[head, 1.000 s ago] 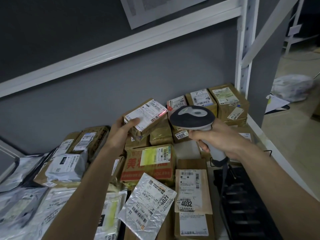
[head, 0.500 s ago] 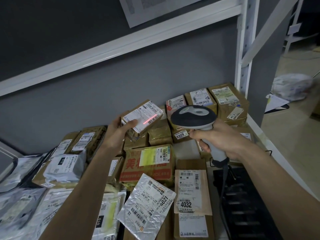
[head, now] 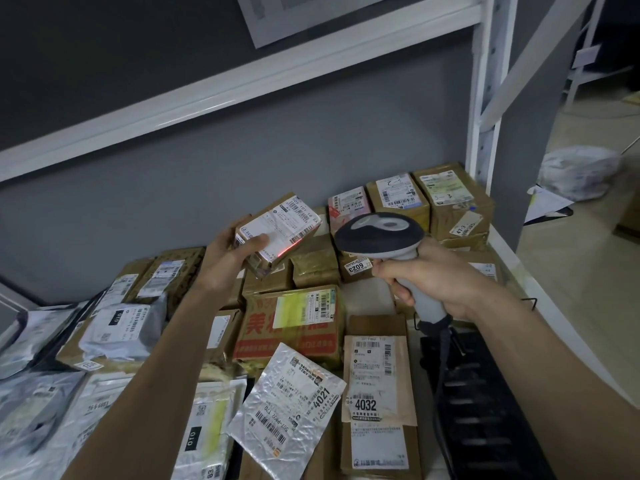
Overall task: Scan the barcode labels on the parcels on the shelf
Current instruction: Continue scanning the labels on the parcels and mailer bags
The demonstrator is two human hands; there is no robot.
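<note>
1. The left hand [head: 230,252] holds a small brown parcel [head: 277,233] tilted up above the pile, thumb across its white label [head: 282,225] and the other fingers curled round the far side, out of sight. The print on that label is too small to read, though a short red line glows near its lower edge.
2. The right hand [head: 433,278] has its fingers wrapped round the handle of a grey barcode scanner [head: 379,233], whose head points at the held parcel (the trigger finger is hidden under the head). Its cable [head: 441,362] drops down and runs out of the bottom of the picture.
3. Both forearms cover a good part of the heap on the shelf [head: 561,317], so several boxes beneath them show only in slivers.
4. Around them lie a silver mailer marked 4021 [head: 287,410], a flat carton marked 4032 [head: 375,375], a box with red characters [head: 294,323] and a small tag reading 6023 [head: 356,266].
5. A black slotted tray [head: 485,410] sits at the right, cut off below.
6. Grey bags [head: 31,403] at the left are blurred and partly out of frame.
7. Beyond the white upright [head: 483,88], a pale bag [head: 578,171] lies on the floor, out of focus.
</note>
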